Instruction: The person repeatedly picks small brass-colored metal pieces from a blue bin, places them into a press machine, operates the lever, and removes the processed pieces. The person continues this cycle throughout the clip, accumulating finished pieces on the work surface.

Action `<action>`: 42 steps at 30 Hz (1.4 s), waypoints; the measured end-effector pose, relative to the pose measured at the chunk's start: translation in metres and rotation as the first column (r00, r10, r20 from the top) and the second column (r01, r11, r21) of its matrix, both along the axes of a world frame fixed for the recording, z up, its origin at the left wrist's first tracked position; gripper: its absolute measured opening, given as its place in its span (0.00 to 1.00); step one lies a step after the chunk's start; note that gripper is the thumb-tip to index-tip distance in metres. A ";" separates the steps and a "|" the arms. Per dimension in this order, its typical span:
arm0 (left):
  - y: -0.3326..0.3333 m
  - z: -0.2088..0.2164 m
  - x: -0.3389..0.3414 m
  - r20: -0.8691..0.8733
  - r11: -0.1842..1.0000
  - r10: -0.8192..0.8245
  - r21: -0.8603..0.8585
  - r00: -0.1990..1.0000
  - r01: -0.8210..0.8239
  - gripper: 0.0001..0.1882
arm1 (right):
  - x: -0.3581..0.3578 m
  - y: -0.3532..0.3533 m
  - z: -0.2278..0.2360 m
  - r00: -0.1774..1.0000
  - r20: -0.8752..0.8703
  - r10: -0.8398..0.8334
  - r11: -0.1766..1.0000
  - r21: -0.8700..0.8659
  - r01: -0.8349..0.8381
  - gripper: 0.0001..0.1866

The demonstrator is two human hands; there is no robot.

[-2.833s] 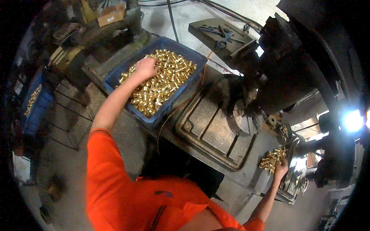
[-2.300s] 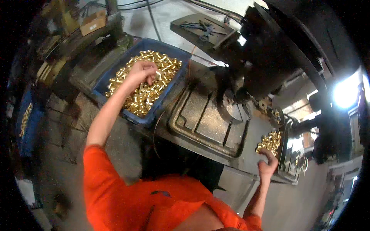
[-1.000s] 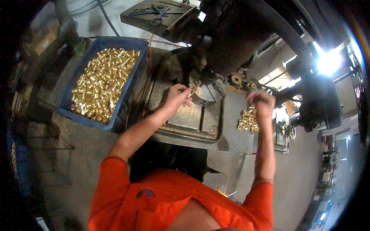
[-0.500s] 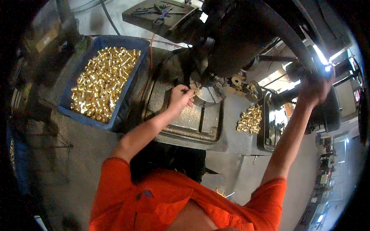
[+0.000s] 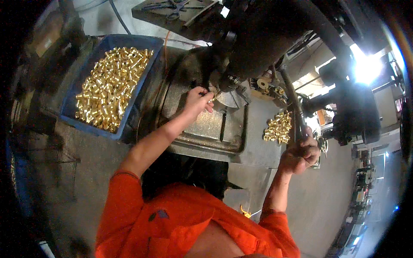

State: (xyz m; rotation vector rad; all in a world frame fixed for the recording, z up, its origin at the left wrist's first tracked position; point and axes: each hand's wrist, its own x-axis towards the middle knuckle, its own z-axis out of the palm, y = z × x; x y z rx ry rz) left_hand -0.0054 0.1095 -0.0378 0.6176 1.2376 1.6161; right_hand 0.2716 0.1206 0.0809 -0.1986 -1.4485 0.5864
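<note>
My left hand (image 5: pixel 199 103) is at the fixture in the middle of the machine table (image 5: pixel 193 139), its fingers pinched together beside a pale, fan-shaped metal plate (image 5: pixel 228 99). A brass glint and something dark show at the fingertips, too small to make out. The dark machine head (image 5: pixel 262 47) hangs just above and beyond this spot. Over on the right, my right hand (image 5: pixel 301 154) is wrapped round the lower end of a long metal lever (image 5: pixel 293 96), which slants down toward me from the machine.
A blue bin (image 5: pixel 121 129) full of brass fittings (image 5: pixel 114 88) stands at the left. More brass fittings (image 5: pixel 277 128) lie piled right of the machine table. Pliers (image 5: pixel 174 15) lie on a far board. A bright lamp (image 5: pixel 368 69) glares at the upper right.
My right hand has come down and toward me from the upper right, and the lever now shows in its grip. The left hand stays at the fixture, fingers still pinched.
</note>
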 end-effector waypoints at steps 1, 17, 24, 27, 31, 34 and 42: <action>0.001 0.002 -0.004 -0.013 0.997 -0.068 -0.037 0.998 0.068 0.22 | -0.006 0.002 0.006 0.998 -0.054 0.022 0.996 0.086 -0.018 0.13; -0.007 0.010 -0.011 -0.912 0.879 0.410 0.403 0.028 0.253 0.11 | 0.003 0.078 0.170 0.977 0.214 0.016 0.997 -0.083 0.001 0.08; -0.012 0.003 -0.014 -0.898 0.871 0.441 0.426 -0.006 0.246 0.11 | -0.009 0.014 0.053 0.975 0.088 -0.206 0.955 0.236 0.181 0.09; -0.010 0.005 -0.012 -0.895 0.864 0.446 0.434 0.012 0.257 0.11 | -0.003 0.008 0.016 0.985 0.029 -0.169 0.970 0.181 0.162 0.12; -0.008 0.007 -0.011 -0.910 0.874 0.415 0.405 0.022 0.268 0.12 | 0.008 0.011 0.004 0.996 0.074 -0.044 0.986 0.164 0.031 0.23; -0.005 0.005 -0.017 -0.913 0.879 0.408 0.391 -0.006 0.274 0.14 | 0.017 0.016 0.014 0.989 0.091 -0.117 0.988 0.111 0.107 0.18; -0.038 0.047 0.032 -0.952 0.867 0.305 0.291 0.029 0.405 0.20 | -0.021 -0.025 -0.026 0.695 0.718 0.039 0.966 -0.205 0.157 0.26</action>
